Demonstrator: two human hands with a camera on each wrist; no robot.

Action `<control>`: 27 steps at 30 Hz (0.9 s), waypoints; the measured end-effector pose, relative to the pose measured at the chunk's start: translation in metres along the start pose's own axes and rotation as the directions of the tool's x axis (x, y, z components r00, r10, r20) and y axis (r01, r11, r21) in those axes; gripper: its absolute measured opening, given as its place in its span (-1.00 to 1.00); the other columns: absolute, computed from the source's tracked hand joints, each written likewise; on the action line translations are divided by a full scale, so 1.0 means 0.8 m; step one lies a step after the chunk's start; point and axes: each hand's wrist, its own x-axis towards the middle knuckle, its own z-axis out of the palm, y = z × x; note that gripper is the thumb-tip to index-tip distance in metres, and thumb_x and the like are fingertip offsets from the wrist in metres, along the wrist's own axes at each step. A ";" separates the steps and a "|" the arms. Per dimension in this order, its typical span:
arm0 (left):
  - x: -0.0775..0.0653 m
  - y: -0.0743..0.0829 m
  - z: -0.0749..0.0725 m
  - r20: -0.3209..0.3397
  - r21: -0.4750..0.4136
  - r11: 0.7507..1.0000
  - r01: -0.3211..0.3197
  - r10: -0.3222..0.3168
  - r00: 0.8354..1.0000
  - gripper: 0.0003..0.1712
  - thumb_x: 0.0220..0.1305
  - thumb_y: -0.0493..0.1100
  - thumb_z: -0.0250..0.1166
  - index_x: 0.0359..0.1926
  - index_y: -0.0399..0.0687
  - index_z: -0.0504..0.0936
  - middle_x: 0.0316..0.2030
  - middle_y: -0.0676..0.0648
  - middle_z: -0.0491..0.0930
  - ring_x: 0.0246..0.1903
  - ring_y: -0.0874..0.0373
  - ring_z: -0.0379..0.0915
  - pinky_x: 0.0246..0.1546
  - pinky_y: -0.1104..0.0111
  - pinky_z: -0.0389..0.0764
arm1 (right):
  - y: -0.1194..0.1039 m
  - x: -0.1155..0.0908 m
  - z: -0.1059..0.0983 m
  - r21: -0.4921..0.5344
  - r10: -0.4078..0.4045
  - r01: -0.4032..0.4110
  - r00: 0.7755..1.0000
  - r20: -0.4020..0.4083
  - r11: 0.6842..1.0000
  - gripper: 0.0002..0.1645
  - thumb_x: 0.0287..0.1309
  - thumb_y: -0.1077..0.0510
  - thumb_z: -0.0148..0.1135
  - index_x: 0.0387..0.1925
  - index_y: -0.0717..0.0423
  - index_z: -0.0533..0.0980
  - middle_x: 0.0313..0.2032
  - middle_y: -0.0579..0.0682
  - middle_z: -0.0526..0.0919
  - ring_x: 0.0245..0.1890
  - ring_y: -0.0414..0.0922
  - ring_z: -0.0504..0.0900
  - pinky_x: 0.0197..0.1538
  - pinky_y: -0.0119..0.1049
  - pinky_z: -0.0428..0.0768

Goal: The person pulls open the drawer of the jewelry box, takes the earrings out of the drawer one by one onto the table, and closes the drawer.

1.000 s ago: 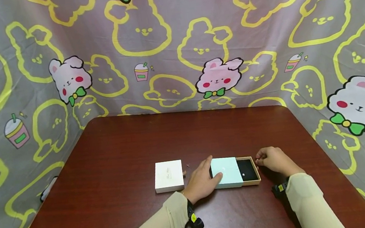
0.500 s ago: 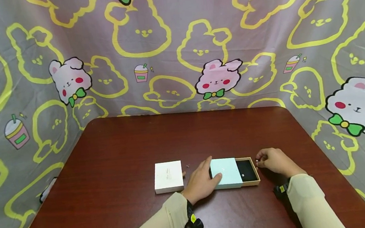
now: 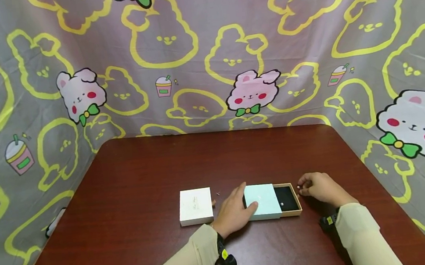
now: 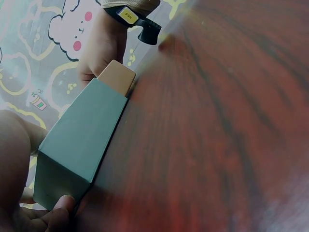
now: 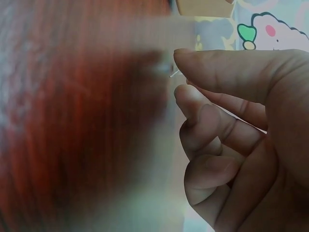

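Note:
In the head view, a light blue slide box (image 3: 261, 200) lies on the table, its tan drawer (image 3: 295, 214) pulled partway out to the right. My left hand (image 3: 231, 213) holds the box's sleeve by its left end, thumb on the near side. A small pearl-like bead (image 3: 282, 204) sits on the drawer's black lining. Just past the drawer's right end, my right hand (image 3: 320, 187) pinches a tiny earring with a whitish bead. The right wrist view shows its thin metal post (image 5: 175, 73) at the thumb and index fingertips; the bead is blurred there.
Left of the left hand stands a closed white box (image 3: 195, 206) with a small brown tab (image 3: 213, 203) on its right side. A tiny pinkish item (image 3: 218, 193) lies on the brown table (image 3: 153, 170) beside it. Patterned cloth (image 3: 185, 43) hangs around the table.
The head view has shifted slightly. Both hands and the slide box keep their places, while the whitish bead shows a little more clearly at my right fingertips.

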 end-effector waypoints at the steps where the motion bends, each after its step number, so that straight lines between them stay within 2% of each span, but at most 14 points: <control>1: 0.000 0.000 0.000 0.000 -0.001 1.000 0.001 -0.001 1.000 -0.16 0.37 0.20 0.08 0.49 -0.13 0.12 0.37 -0.18 0.26 0.25 -0.11 0.31 0.18 0.05 0.35 | 0.000 -0.001 -0.001 -0.001 -0.002 0.002 1.000 -0.002 1.000 -0.86 0.08 0.26 0.38 -0.28 0.10 0.61 -0.46 -0.12 0.59 -0.43 -0.15 0.53 -0.28 -0.17 0.51; 27: 0.000 0.000 -0.001 0.012 -0.008 1.000 0.007 -0.007 1.000 -0.16 0.37 0.20 0.08 0.49 -0.13 0.10 0.38 -0.18 0.24 0.25 -0.12 0.31 0.18 0.05 0.35 | -0.017 -0.007 -0.016 -0.021 -0.017 0.017 1.000 -0.013 1.000 -0.84 0.09 0.23 0.38 -0.24 0.11 0.61 -0.43 -0.10 0.59 -0.42 -0.14 0.55 -0.30 -0.17 0.54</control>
